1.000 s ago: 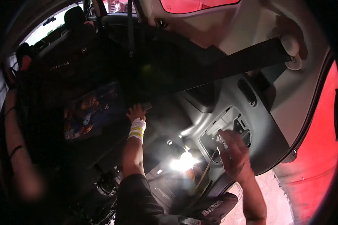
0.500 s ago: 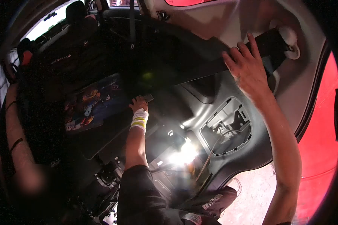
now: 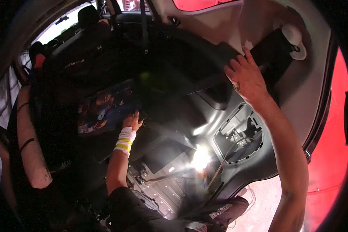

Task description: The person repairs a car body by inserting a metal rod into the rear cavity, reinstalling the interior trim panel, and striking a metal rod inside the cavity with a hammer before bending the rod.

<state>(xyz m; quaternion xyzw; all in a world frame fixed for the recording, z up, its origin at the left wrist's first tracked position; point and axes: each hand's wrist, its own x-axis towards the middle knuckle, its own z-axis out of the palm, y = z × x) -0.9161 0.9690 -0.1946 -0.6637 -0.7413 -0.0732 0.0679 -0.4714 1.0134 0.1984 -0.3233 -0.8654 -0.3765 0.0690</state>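
Right hand: While its arm reaches up past the side opening (image 3: 239, 139), our right hand (image 3: 248, 77) bends its fingers at the dark flap (image 3: 268, 48) above that opening. We cannot tell whether it pinches the edge or only presses it; the raised arm seems to keep the flap clear of the opening.

Dark flap: It slants above the side opening, its upper end at the white holder (image 3: 292, 34), which probably bears some of its weight for us.

Left hand: Left of the side opening, our left hand (image 3: 132, 122) lies low beside the picture sheet (image 3: 104, 110), a finger stretched forward and the thumb apart. In this dim light we cannot tell whether it grasps anything; we may be leaning on it for balance.

Wrist wrap: White with yellow bands (image 3: 125, 142), it sits snug around our left wrist, perhaps as support.

Lamp: Just left of and below the side opening, the bright lamp (image 3: 200, 157) seems set low so that its light reaches inside for us.

Cable: Out of the side opening, the thin cable (image 3: 220, 168) runs down past the lamp, loose of both our hands.

Metal floor: Bare metal (image 3: 170, 193) shows below and left of the side opening.
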